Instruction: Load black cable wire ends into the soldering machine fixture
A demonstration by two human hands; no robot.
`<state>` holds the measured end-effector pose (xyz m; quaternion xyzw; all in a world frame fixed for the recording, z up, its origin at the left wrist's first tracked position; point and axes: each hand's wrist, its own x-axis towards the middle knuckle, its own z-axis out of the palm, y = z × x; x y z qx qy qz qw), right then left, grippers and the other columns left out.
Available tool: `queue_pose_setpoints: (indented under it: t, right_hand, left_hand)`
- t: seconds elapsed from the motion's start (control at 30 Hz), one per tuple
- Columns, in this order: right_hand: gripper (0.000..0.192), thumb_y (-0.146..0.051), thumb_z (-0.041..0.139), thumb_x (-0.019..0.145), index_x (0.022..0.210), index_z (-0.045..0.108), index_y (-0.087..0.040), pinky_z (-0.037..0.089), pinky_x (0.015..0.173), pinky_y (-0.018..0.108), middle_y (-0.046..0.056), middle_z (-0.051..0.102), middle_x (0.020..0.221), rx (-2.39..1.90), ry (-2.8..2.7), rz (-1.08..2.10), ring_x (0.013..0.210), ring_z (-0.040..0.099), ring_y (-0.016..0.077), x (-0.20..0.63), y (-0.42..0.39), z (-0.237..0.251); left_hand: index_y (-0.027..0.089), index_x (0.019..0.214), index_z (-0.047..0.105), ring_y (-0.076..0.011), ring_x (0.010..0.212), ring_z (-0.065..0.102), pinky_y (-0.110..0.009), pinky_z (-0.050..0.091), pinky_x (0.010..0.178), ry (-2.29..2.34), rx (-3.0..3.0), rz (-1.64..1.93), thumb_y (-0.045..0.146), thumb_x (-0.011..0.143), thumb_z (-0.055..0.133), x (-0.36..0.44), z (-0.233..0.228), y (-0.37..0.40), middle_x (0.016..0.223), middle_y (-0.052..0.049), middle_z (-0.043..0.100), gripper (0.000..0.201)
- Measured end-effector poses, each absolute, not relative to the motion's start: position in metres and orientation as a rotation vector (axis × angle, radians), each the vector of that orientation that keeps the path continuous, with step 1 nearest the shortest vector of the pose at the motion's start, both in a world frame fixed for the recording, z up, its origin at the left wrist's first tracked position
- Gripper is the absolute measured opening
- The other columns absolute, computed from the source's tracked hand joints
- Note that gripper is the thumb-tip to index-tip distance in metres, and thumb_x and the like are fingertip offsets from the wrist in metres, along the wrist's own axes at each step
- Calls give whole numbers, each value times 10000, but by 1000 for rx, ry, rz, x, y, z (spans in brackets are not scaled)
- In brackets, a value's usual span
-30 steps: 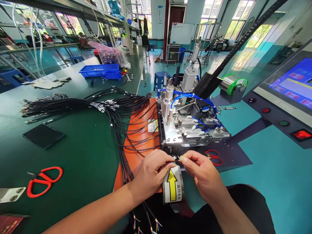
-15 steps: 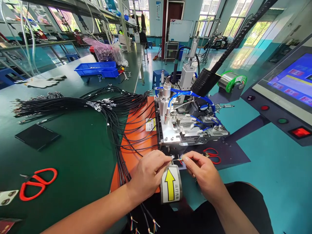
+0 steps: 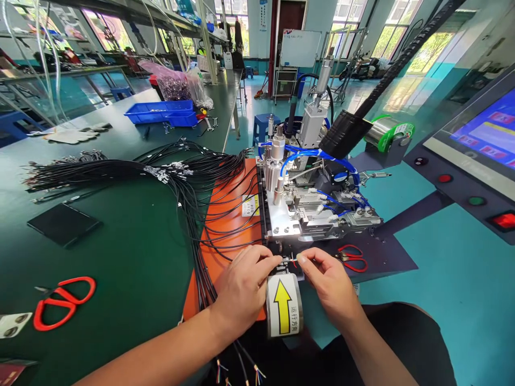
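Observation:
A thin cable end with fine coloured wires (image 3: 293, 260), one of them red, spans the small gap between my hands. My left hand (image 3: 246, 281) is closed, thumb and forefinger pinching the cable side; the rest of the cable is hidden under the hand. From the right, my right hand (image 3: 329, 283) pinches the wire tips. Both hands are at the front of a metal machine (image 3: 309, 206) with blue air tubes, just above a rounded guide (image 3: 284, 305) bearing a yellow arrow. Black cables (image 3: 197, 246) hang beside my left hand, several with stripped coloured ends below.
Red-handled scissors (image 3: 353, 258) lie right of my right hand, another red-handled pair (image 3: 64, 303) on the green table. A blue bin (image 3: 161, 113), a black flat box (image 3: 64, 224) and gloves (image 3: 78, 134) are also there. A solder spool (image 3: 388, 134) and control panel (image 3: 475, 177) stand at right.
The red wire now sticks out more plainly between my fingertips. My right hand has shifted slightly left, nearer my left hand. The whole view has swung slightly.

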<state>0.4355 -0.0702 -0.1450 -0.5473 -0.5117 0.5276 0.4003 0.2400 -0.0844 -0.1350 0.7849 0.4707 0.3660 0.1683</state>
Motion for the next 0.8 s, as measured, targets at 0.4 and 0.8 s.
queue_pose_setpoints:
  t: [0.4, 0.8]
  right_hand:
    - [309, -479, 608, 900, 839, 654, -180, 418, 674, 261, 25, 610, 804, -1436, -1344, 1228, 737, 523, 166, 426, -66, -157]
    - [315, -486, 608, 900, 862, 658, -178, 424, 659, 251, 27, 612, 804, -1431, -1315, 1260, 734, 521, 163, 426, -68, -160]
  left_hand:
    - [165, 1076, 713, -212, 878, 561, -337, 505, 759, 1441, 2232, 972, 48, 888, 527, 240, -139, -84, 941, -78, 597, 289]
    - [164, 1067, 701, -205, 883, 557, -322, 495, 766, 1467, 2220, 956, 29, 877, 541, 242, -141, -85, 947, -67, 593, 282]
